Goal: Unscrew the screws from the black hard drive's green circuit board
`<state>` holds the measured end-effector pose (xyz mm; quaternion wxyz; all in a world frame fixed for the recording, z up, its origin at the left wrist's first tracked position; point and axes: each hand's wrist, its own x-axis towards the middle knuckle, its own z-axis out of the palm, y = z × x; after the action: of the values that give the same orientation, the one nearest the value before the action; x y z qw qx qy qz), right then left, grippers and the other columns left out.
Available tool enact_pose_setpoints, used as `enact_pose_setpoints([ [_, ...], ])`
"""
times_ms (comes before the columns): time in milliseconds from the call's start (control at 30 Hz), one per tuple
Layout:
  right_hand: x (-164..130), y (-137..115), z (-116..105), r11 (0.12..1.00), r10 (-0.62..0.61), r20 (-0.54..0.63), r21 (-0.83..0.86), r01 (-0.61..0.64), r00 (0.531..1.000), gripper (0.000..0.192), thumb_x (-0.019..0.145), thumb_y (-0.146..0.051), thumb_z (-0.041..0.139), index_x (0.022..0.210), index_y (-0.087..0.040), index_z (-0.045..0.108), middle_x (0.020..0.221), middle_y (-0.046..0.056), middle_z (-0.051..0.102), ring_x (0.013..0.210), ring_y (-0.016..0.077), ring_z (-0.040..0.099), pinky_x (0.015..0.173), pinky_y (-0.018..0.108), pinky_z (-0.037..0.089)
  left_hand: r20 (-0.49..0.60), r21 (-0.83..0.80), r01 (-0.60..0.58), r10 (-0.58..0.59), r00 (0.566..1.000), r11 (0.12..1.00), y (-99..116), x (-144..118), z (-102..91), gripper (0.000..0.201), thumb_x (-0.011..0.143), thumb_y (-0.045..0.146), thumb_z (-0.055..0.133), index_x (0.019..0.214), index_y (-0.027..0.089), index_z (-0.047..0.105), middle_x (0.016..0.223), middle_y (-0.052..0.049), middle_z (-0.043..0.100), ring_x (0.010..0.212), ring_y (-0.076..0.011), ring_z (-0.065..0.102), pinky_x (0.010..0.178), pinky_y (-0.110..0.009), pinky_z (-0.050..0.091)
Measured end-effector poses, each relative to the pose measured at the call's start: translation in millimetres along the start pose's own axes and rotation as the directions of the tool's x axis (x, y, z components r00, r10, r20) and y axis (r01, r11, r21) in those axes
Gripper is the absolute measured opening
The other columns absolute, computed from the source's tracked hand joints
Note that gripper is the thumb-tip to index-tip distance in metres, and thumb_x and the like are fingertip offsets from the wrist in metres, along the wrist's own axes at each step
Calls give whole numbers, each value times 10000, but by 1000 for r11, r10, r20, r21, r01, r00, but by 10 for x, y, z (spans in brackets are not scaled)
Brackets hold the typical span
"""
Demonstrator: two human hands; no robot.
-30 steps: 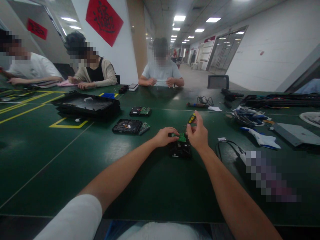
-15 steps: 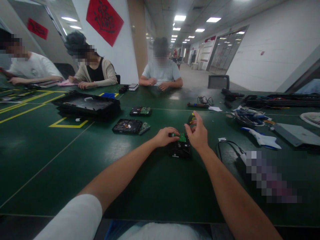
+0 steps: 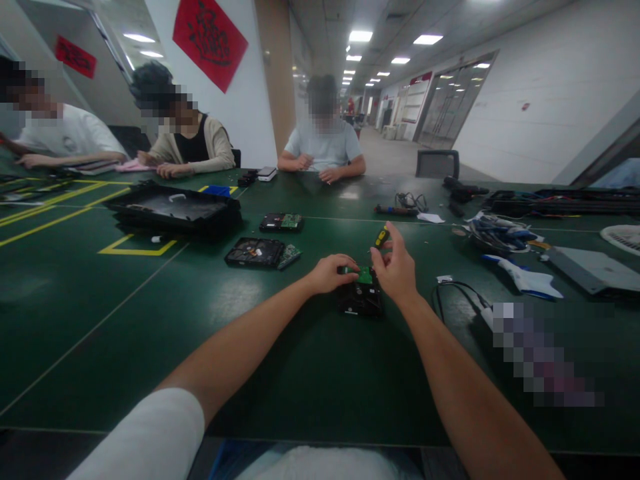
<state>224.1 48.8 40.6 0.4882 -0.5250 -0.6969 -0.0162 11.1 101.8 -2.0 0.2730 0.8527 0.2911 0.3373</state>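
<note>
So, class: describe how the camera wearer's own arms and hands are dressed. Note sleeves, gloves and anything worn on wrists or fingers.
Both hands, left hand and right hand, are bare and ungloved. Both forearms are uncovered. A white short sleeve shows on the left upper arm. No watch, ring or bracelet is visible.

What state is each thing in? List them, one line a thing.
left hand: rests on the hard drive's far left corner, steadying it.
right hand: fingers pinch the screwdriver.
screwdriver: yellow and black handle, held tilted over the drive.
hard drive: flat on the table, green circuit board up.
second drive: flat, cover off.
black tray: flat on the table.
</note>
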Motion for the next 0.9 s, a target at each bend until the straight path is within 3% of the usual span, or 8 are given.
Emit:
enact_pose_setpoints([
  [167, 1, 7, 10, 997, 18, 5, 69, -19, 1000, 698, 966, -316, 563, 1594, -245, 267, 1134, 115, 717, 602, 176, 687, 674, 377, 616, -10, -4, -11, 11, 1000, 1000, -12, 1, 10, 255, 869, 386, 761, 1088, 258, 791, 1192, -68, 745, 1125, -226, 686, 1073, -404, 502],
  [900, -7, -7, 9, 1000, 13, -19, 11, -12, 1000, 733, 935, -322, 592, 1595, -254, 279, 1231, 134, 690, 627, 187, 683, 704, 420, 636, -4, 10, 14, -14, 1000, 1000, -6, -2, 2, 269, 869, 394, 761, 1102, 263, 791, 1226, -70, 730, 1148, -230, 676, 1098, -402, 488],
])
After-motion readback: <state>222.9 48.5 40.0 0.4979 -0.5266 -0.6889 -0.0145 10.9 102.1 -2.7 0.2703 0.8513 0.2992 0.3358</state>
